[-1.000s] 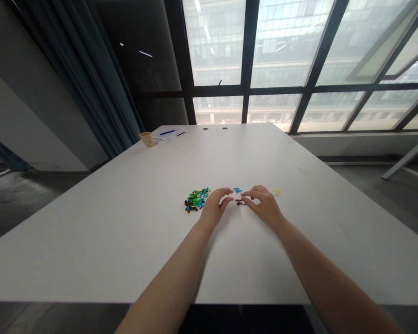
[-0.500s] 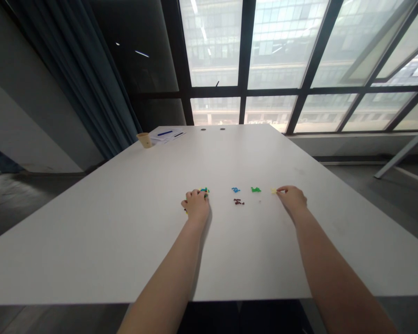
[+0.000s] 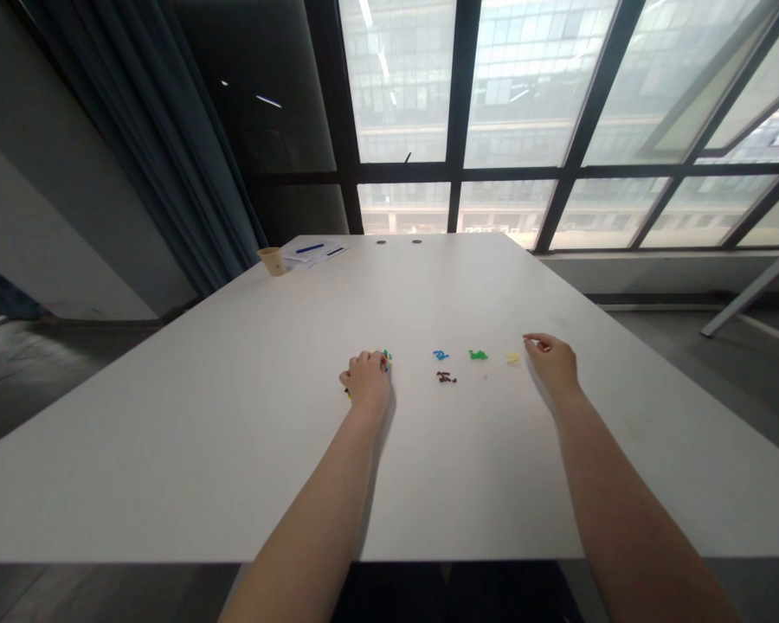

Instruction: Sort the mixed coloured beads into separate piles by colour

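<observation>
As the right hand lifts clear of the pale yellow pieces it was touching a moment ago, its fingers open loosely and it holds nothing that the head view shows; it now rests just to the right of that little group; the left hand stays curled down over the mixed heap of small plastic pieces, hiding most of it; only a few green and blue bits at its far edge and a dark bit by its near side show, and whether those fingers pinch anything cannot be told; between the hands, on the white surface, single-colour groups lie well apart from the heap: blue pieces, green pieces, and, a little nearer the person, dark red pieces; a tiny pale speck lies near the green group; toward the far end of the surface stand a paper cup and sheets of paper with a blue pen; beyond them hang a dark blue curtain and a tall gridded window.
</observation>
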Motion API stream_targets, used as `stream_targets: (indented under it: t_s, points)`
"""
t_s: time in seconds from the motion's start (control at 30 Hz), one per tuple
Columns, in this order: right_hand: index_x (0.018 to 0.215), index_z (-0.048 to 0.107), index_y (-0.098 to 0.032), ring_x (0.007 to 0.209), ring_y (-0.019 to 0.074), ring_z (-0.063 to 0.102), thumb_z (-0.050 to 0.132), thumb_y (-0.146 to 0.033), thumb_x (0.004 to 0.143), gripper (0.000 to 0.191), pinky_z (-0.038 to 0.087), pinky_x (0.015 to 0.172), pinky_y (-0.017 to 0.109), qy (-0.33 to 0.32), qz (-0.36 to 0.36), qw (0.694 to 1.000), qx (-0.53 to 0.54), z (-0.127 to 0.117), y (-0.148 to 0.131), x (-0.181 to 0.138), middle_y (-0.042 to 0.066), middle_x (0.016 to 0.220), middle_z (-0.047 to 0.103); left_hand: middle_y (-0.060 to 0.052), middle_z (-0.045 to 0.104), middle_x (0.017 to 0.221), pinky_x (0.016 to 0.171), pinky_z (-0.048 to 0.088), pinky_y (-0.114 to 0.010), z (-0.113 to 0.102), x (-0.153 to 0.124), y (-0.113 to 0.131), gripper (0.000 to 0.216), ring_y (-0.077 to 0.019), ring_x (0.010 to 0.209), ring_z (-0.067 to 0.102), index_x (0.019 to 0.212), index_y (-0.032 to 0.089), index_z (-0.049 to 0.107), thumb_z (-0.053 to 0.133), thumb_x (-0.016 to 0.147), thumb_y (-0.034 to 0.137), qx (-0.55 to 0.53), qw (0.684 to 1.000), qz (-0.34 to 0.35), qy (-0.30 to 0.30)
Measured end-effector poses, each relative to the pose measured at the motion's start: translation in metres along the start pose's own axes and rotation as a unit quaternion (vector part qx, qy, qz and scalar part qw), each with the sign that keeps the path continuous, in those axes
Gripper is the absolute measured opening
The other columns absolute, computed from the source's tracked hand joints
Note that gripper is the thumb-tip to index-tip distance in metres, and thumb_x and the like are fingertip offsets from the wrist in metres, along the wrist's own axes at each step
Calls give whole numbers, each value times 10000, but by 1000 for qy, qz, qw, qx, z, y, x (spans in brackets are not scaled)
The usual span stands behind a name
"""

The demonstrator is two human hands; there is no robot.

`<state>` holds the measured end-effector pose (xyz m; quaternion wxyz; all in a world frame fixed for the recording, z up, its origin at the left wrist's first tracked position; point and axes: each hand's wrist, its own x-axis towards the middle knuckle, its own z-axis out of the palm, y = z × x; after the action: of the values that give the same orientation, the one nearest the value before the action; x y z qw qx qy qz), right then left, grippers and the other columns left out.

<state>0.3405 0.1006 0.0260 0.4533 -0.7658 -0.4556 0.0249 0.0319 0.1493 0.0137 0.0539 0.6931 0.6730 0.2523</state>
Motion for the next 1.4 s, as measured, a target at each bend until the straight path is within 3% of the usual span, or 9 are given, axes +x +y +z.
stream_targets:
  t_s: [0.07, 0.13, 0.27, 0.37, 0.6, 1.1, 1.23, 1.33, 1.4]
  points:
    - [836, 698, -127, 522, 136, 444, 490, -362, 692, 346, 343, 524, 265, 1, -16, 1000, 26, 3, -11, -6, 14, 552, 505, -68, 579, 905, 789, 361, -391, 1, 2, 2, 143, -224, 919, 489, 796, 199, 590, 447, 801, 187, -116, 993, 31, 16]
    - [828, 692, -137, 546, 136, 452, 491, -345, 716, 310, 357, 545, 264, -7, -66, 996, 56, 7, -27, -17, 18, 585, 523, -49, 592, 850, 759, 399, -337, 2, 2, 9, 89, -181, 833, 522, 779, 188, 577, 493, 770, 215, -283, 958, 42, -11]
    - [834, 674, -173, 602, 140, 473, 478, -288, 781, 233, 382, 616, 267, -90, -236, 963, 95, 19, -61, -47, 13, 614, 527, -20, 604, 808, 662, 435, -247, 5, -8, 27, 206, -115, 712, 552, 796, 183, 564, 624, 674, 337, -576, 798, -49, -172]
    - [860, 666, -201, 644, 147, 490, 490, -266, 802, 196, 389, 661, 279, -135, -307, 937, 103, 27, -75, -65, 9, 619, 522, -18, 611, 846, 644, 436, -216, 3, -17, 36, 330, -82, 677, 547, 796, 182, 565, 719, 577, 375, -663, 702, -87, -245]
    - [894, 662, -225, 682, 154, 501, 549, -283, 791, 164, 403, 684, 291, -153, -319, 928, 119, 36, -74, -70, 10, 653, 531, -3, 597, 739, 603, 413, -201, 0, -25, 46, 374, -65, 617, 517, 770, 161, 583, 759, 535, 393, -695, 649, -92, -297]
    - [884, 671, -239, 710, 155, 508, 574, -263, 782, 143, 402, 695, 294, -172, -323, 922, 123, 36, -77, -71, 14, 680, 558, 30, 567, 666, 591, 368, -188, 6, -26, 45, 333, -57, 602, 499, 732, 164, 584, 765, 534, 360, -682, 653, -76, -321]
    - [830, 671, -227, 694, 146, 503, 572, -248, 783, 112, 396, 687, 280, -175, -322, 923, 121, 39, -78, -73, 9, 671, 546, 25, 575, 668, 587, 367, -184, 12, -27, 46, 320, -68, 622, 519, 739, 164, 569, 752, 545, 341, -667, 669, -80, -317]
    - [815, 669, -215, 678, 141, 498, 566, -268, 785, 120, 391, 674, 270, -171, -321, 925, 111, 38, -71, -65, 8, 664, 544, -8, 613, 754, 623, 397, -217, 14, -21, 43, 254, -102, 677, 551, 785, 171, 570, 677, 625, 336, -624, 728, -46, -280]
    - [811, 670, -201, 669, 141, 495, 563, -282, 781, 138, 386, 665, 264, -149, -306, 936, 89, 36, -60, -52, 11, 662, 549, -32, 626, 840, 668, 413, -252, 12, -14, 36, 175, -127, 726, 562, 805, 175, 576, 607, 686, 300, -540, 818, -11, -198]
